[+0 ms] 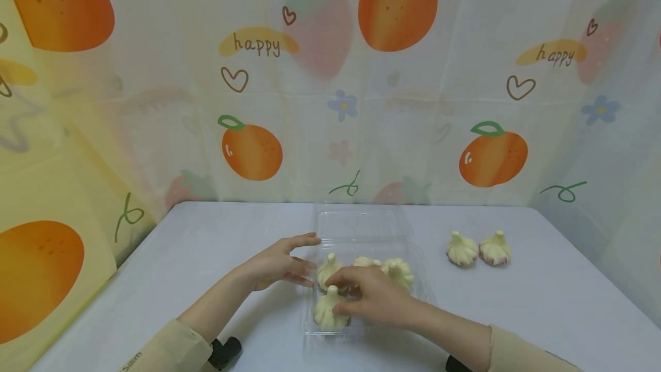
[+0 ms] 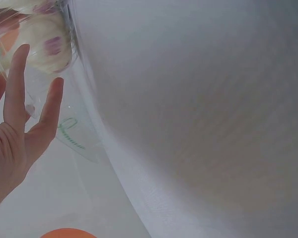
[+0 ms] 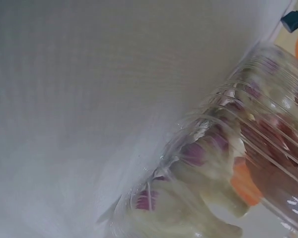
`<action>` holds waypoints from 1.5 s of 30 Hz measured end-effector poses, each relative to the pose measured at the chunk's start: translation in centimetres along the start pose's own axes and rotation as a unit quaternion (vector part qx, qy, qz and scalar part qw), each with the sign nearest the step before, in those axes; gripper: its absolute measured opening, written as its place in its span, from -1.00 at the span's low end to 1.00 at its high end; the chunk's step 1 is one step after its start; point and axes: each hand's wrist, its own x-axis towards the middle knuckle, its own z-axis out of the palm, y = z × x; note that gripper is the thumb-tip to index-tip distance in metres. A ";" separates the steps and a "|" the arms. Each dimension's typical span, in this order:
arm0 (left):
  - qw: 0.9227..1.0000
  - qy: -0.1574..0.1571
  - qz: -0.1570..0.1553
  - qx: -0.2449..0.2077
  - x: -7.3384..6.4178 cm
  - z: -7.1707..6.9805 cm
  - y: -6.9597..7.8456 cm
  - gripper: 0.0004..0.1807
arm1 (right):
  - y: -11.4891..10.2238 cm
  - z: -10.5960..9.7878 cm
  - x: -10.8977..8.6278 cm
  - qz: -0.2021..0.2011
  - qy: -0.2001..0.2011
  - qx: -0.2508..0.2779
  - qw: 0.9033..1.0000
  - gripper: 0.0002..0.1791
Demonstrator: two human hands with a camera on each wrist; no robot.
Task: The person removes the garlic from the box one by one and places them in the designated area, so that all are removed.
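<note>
A clear plastic box [image 1: 379,329] with its lid [image 1: 361,224] folded back holds several garlic bulbs. My right hand [image 1: 379,297] reaches into it, thumb and fingers curled at the front-left garlic bulb [image 1: 326,310]. Behind that sits another bulb [image 1: 326,268], and a further bulb [image 1: 399,271] lies at the back right; the hand partly covers one more. At the box's left wall my left hand [image 1: 279,263] has its fingers spread, the tips at the plastic. The left wrist view shows those fingers beside a bulb [image 2: 47,44]. Through the ribbed wall, the right wrist view shows purple-marked bulbs [image 3: 188,173].
Two more garlic bulbs, one left [image 1: 462,250] and one right [image 1: 496,248], stand side by side on the white table [image 1: 516,314], right of the box. A fruit-printed curtain [image 1: 320,148] hangs behind the table and along its sides.
</note>
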 end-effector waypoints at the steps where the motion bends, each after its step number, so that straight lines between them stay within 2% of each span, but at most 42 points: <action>1: 1.000 0.000 0.000 -0.001 0.0 0.0 0.0 -0.26 | 0.0 0.1 0.0 0.000 0.000 -0.004 1.000 -0.61; 8: 1.000 0.000 0.000 -0.005 0.1 0.1 0.0 -0.26 | 0.0 0.3 -0.1 -0.002 -0.002 -0.011 1.000 -0.64; 21: 1.000 0.002 -0.001 -0.006 0.1 0.1 0.0 -0.26 | 0.1 0.4 -0.2 -0.004 -0.014 0.026 1.000 -0.78; 45: 1.000 0.002 -0.002 0.005 0.0 0.1 0.2 -0.25 | -0.1 0.0 -0.1 -0.014 -0.007 0.009 1.000 -0.78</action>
